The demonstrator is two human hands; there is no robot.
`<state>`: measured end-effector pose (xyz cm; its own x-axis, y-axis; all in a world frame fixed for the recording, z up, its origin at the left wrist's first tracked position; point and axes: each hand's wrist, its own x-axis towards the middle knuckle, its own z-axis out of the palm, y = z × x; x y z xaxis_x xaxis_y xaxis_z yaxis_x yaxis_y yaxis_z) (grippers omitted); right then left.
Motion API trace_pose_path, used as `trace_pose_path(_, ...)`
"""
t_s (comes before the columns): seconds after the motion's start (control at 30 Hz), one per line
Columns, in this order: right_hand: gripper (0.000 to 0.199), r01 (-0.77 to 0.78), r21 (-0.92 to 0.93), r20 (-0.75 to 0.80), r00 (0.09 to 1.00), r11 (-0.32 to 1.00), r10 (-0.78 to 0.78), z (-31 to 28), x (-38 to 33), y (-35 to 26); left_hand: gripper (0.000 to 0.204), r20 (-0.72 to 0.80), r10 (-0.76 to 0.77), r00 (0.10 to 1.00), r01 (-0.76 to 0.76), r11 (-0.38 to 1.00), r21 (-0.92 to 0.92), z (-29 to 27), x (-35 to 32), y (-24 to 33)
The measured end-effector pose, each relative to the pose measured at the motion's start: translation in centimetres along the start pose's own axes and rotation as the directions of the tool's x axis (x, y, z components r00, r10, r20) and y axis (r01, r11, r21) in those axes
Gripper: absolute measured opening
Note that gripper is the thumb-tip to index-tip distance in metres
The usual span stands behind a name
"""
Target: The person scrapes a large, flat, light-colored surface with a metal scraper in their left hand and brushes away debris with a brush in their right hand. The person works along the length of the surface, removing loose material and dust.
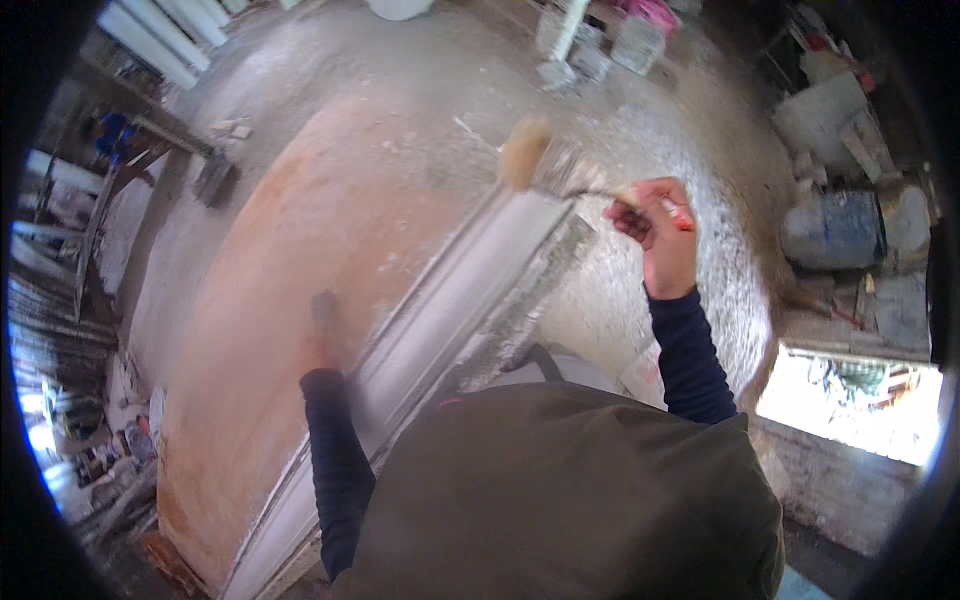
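Note:
A wide paintbrush (570, 172) with tan bristles and a pale, smeared head is gripped in my right hand (660, 230). Its bristles are over the far end of a long white moulding (480, 260), which runs diagonally from there to the lower left; whether they touch it I cannot tell. A bit of red shows on the handle at my palm. On the left of the moulding is my left hand (320, 345), blurred by motion. A small dark grey thing (323, 304) sticks out from its fingers; its kind is too smeared to make out.
Beneath the moulding spreads a large brownish board or tabletop (270, 260). A bluish plastic container (835, 230) stands at the right among rubble and slabs. White lengths (155, 40) lean at the upper left, and a white bucket (400, 8) shows at the top edge.

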<state>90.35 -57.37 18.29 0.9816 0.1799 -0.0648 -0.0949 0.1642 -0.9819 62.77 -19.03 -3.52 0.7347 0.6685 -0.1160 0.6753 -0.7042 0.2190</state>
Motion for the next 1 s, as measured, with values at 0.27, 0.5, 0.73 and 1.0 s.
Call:
trace_pose_path(0.27, 0.021, 0.002, 0.155, -0.219, 0.975, 0.988, 0.032, -6.8, -1.1, -0.8, 0.028, 0.052, 0.041, 0.998, -0.040, 0.999, -0.026, -0.4, 0.7, -1.3)
trace_pose_path(0.5, 0.016, -0.099, 0.218, -0.244, 0.958, 0.971, 0.153, -6.4, -1.3, 1.9, 0.030, 0.113, 0.127, 0.985, -0.132, 0.991, 0.036, -1.4, 0.7, -1.4)
trace_pose_path(0.73, 0.011, -0.194, 0.231, -0.094, 0.971, 0.953, 0.220, -4.0, -0.2, 3.1, 0.034, 0.149, -0.049, 0.988, 0.046, 0.999, 0.023, -0.8, 5.9, 5.3)
trace_pose_path(1.0, 0.011, -0.240, 0.141, 0.001, 0.970, 0.961, 0.242, -3.0, 2.5, 4.2, 0.028, 0.217, 0.029, 0.976, -0.022, 0.999, -0.036, -2.9, 3.3, 8.6)
